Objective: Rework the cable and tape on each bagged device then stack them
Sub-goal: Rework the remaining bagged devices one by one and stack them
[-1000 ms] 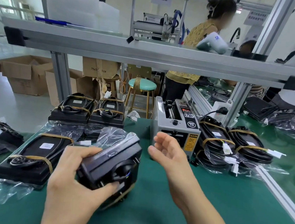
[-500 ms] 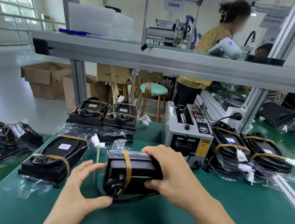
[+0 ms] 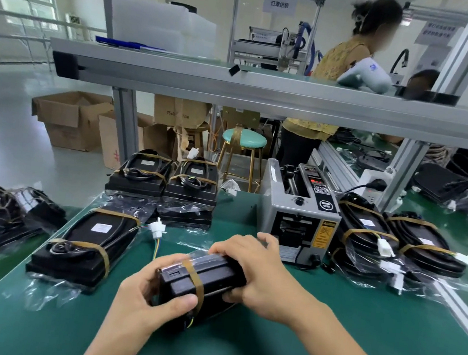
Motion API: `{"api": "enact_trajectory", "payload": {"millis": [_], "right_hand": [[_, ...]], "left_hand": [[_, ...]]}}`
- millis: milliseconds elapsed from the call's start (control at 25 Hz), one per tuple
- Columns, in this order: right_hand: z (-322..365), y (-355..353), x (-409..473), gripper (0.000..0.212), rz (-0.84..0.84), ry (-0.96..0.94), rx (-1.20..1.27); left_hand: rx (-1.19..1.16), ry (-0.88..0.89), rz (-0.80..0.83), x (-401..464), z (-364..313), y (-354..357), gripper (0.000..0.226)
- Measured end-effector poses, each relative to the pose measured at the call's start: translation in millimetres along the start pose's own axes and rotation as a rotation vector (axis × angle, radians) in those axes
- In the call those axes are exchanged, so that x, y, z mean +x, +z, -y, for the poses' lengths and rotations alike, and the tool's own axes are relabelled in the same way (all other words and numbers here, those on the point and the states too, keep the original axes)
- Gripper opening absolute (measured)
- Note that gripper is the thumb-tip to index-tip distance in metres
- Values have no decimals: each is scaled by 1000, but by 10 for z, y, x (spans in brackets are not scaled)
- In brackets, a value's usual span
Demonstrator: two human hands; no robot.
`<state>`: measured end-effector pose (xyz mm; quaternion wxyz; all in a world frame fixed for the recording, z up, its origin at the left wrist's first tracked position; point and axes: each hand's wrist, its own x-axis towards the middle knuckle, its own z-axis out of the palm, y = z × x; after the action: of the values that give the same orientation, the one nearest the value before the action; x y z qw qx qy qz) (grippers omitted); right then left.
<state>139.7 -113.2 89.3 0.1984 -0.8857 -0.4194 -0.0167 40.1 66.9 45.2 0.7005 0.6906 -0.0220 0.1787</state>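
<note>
Lower centre of the frame: both hands hold one bagged black device (image 3: pixel 203 282) just above the green bench mat (image 3: pixel 338 349). Left hand (image 3: pixel 139 309) grasps its near end, thumb pressed beside the tan tape band (image 3: pixel 194 282). Right hand (image 3: pixel 262 279) clasps the far end (fingers curled over the top). A grey tape dispenser (image 3: pixel 295 213) stands behind, apart.

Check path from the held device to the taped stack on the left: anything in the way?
Nothing visible. Both the left hand and right hand grip the bagged device; only bare green mat separates it from the stack.
</note>
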Motion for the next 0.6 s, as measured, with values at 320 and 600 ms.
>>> {"api": "enact_trajectory", "payload": {"millis": [320,600], "right_hand": [[-445,168,-347,40,-610,441,436],[-780,-24,-99,18,-821,927,789]], "left_hand": [[99,23,-181,-34,178,140,57],[192,24,-242,-158,141,251,55]]}}
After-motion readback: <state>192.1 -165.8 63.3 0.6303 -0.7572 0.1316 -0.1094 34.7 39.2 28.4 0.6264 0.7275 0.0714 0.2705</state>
